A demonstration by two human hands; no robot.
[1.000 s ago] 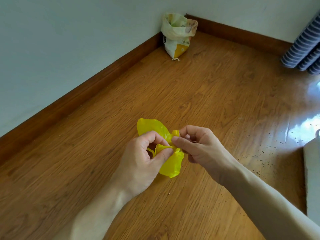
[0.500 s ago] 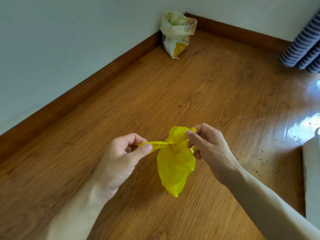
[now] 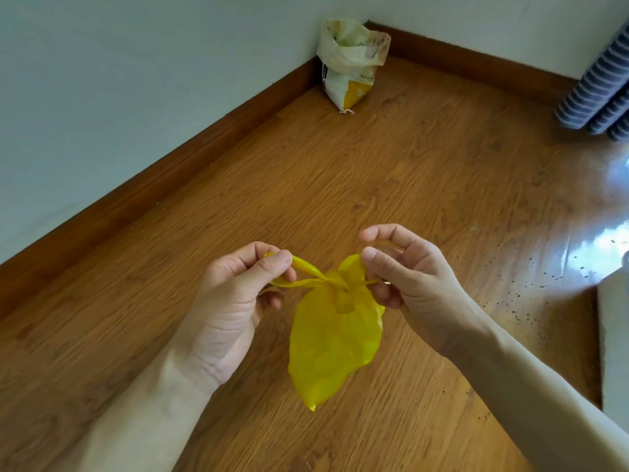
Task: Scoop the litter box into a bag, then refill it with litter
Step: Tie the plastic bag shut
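Fingers of both hands are pinching the twisted top of one small yellow bag (image 3: 335, 338), which is hanging in the air between them above the wooden floor (image 3: 425, 185). The left hand (image 3: 235, 308) is gripping one yellow handle strip between thumb and curled forefinger; the right hand (image 3: 412, 284) is pinching the other strip and a fold of plastic between thumb and fingers, its forefinger lifted a little. The two strips are meeting at a bunched knot just beside the right thumb, and the body of the bag is drooping below that knot to a point near the forearms. What the bag is holding cannot be told — the plastic is not letting anything show through.

Farther out, one crumpled paper sack of litter (image 3: 350, 63), white with a yellow patch and its top rolled open, is standing in the corner where the two walls are meeting, well apart from the hands. Dark grains (image 3: 520, 301) are lying scattered on the floor to the right, too many and too small to count. A pale edge (image 3: 612, 335) is showing at the right border — cut off, so what it belongs to is unclear. A ribbed grey object (image 3: 599, 86) is also being cropped at the upper right.
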